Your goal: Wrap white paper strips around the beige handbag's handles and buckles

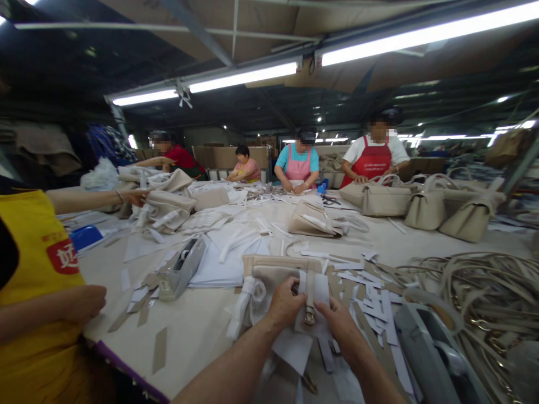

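Note:
A beige handbag (269, 269) lies flat on the table in front of me, a strap with a metal buckle (310, 314) running down its front. My left hand (285, 304) pinches white wrapping paper (295, 345) at the strap's left side. My right hand (339, 321) grips the paper just right of the buckle. Both hands are closed on the paper around the strap.
A grey tape dispenser (181, 268) sits to the left, another (425, 342) at the right. Paper strips (370, 292) litter the table. Straps (484, 286) pile at right. Finished bags (425, 207) stand far right. A person in a yellow apron (33, 292) stands at left; several workers sit opposite.

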Demonstrator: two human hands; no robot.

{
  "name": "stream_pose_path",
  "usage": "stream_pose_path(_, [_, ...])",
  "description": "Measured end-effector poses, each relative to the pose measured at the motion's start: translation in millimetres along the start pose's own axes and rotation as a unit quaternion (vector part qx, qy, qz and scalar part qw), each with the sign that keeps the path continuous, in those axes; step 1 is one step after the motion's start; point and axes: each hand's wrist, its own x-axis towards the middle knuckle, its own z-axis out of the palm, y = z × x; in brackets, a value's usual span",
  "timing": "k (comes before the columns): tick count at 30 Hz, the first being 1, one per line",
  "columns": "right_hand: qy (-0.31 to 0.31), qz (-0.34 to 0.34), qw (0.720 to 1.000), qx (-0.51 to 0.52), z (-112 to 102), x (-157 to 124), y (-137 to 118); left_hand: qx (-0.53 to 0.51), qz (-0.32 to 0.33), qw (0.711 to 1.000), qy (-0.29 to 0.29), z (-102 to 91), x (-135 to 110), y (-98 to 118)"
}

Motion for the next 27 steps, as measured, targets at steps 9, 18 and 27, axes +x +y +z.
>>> stream_pose_path(9, [0.23,-0.04,0.959,-0.162,-13,-19,9,-0.021,-0.014,1.0,-0.006,6.3,1,-12])
stream_pose_path(18, [0.08,0.031,0.994,-0.061,16,-27,19,-0.042,0.001,0.999,-0.014,11.3,1,-23])
stream_pose_path(27, [0.086,-0.051,0.993,-0.064,21,-34,39,-0.051,0.003,0.998,-0.026,12.6,-4,-29])
